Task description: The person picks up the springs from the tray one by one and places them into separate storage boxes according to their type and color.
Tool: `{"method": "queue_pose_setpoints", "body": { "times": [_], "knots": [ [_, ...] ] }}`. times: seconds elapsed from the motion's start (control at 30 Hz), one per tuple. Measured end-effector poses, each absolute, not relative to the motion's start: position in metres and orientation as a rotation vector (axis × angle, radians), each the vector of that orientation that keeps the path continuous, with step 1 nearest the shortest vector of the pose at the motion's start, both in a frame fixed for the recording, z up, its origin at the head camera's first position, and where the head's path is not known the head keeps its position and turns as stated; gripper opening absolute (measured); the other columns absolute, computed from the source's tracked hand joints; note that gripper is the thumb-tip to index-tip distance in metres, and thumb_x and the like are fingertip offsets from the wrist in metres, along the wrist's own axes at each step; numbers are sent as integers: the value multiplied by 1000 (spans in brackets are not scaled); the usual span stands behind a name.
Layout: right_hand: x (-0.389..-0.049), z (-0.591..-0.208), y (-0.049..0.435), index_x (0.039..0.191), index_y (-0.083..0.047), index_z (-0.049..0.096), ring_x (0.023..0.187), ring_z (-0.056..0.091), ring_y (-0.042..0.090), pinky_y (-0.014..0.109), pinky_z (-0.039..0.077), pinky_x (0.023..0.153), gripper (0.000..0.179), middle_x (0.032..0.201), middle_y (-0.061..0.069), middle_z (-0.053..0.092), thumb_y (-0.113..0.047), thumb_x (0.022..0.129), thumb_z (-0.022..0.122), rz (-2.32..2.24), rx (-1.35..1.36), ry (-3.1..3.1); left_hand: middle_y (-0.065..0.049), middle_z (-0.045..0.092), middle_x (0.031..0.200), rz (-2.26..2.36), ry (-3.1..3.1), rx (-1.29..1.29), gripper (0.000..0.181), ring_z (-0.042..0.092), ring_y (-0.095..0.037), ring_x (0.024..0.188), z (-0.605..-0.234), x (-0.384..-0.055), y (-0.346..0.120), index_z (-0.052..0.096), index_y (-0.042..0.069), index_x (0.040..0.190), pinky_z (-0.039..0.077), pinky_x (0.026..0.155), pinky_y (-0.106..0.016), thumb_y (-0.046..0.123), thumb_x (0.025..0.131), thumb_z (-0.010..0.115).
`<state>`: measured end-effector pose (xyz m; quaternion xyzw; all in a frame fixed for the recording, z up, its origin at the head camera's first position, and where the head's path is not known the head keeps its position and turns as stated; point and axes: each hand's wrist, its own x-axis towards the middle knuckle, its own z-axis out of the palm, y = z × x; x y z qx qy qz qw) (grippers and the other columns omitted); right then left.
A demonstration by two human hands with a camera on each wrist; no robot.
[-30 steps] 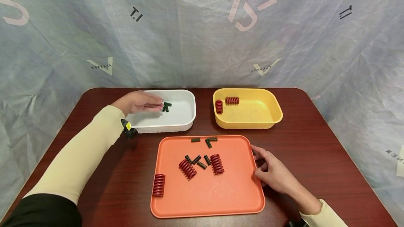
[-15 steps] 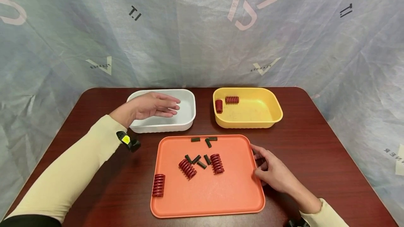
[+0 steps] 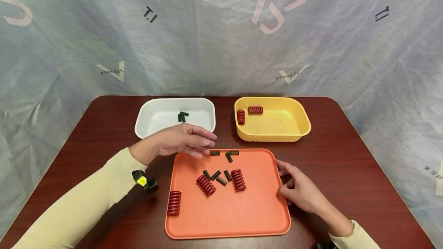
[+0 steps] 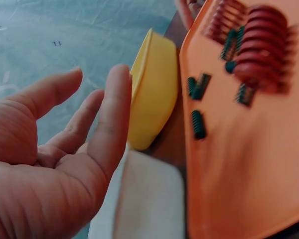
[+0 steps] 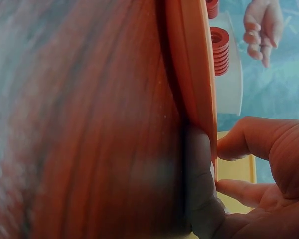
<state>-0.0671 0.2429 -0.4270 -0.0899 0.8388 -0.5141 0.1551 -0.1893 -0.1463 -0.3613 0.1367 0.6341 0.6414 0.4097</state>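
My left hand (image 3: 181, 140) is in the air over the near rim of the white bin (image 3: 152, 120) and the tray's far left corner, fingers extended, holding nothing. Nearest to its fingertips is a small green spring (image 3: 215, 153) at the far edge of the orange tray (image 3: 249, 214). Several more green springs (image 3: 220, 181) lie on the tray, some between two thick red springs (image 3: 238, 180). A third red spring (image 3: 174, 203) sits along the left rim. My right hand (image 3: 301, 189) pinches the tray's right rim, thumb (image 5: 244, 139) on one side and a finger (image 5: 200, 179) on the other.
Three green springs (image 3: 183, 117) lie in the white bin at the back left. The yellow bin (image 3: 283, 124) at the back right holds two red springs (image 3: 255, 110). A printed grey sheet (image 3: 207, 41) hangs behind the dark wood table (image 3: 339, 156).
My left hand has moved out of the white bin, right and toward me, to the tray's far edge. Green springs in the bin show again. The right hand and tray have stayed put.
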Motion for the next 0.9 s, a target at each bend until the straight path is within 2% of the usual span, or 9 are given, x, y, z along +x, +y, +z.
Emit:
{"method": "queue_pose_setpoints", "body": {
  "times": [0.1, 0.2, 0.5, 0.7, 0.9],
  "knots": [
    [-67, -428, 243, 159, -3, 32, 80, 63, 28, 38, 61, 49, 84, 124, 25, 52, 13, 83, 63, -1477, -250, 2400, -28, 54, 144, 1635, 1546, 338, 45, 63, -42, 121, -369, -182, -143, 53, -8, 144, 57, 98, -50, 2, 101, 62],
    [-67, -428, 243, 159, -3, 31, 80, 63, 28, 39, 61, 49, 84, 124, 25, 52, 13, 83, 62, -1481, -250, 2395, -30, 49, 149, 1651, 1509, 320, 50, 59, -44, 126, -376, -176, -141, 47, -10, 148, 54, 101, -52, 0, 101, 62],
    [-67, -427, 242, 159, -2, 31, 80, 63, 27, 39, 61, 48, 84, 124, 24, 53, 14, 82, 62, -1494, -247, 2396, -26, 65, 125, 1668, 1542, 264, 53, 69, -32, 108, -396, -168, -138, 47, -6, 149, 58, 96, -49, 2, 100, 64],
    [-67, -427, 242, 159, -2, 32, 80, 63, 27, 39, 61, 48, 84, 124, 25, 53, 14, 82, 62, -1490, -250, 2402, -29, 60, 134, 1668, 1578, 271, 51, 68, -33, 111, -404, -169, -137, 47, -7, 149, 59, 95, -50, 3, 101, 63],
    [-68, -427, 242, 159, -2, 32, 80, 63, 28, 39, 61, 48, 83, 124, 25, 53, 14, 82, 61, -1488, -257, 2409, -29, 60, 133, 1624, 1633, 255, 48, 68, -32, 110, -404, -170, -135, 48, -6, 148, 60, 92, -48, 4, 103, 61]
  ]
}}
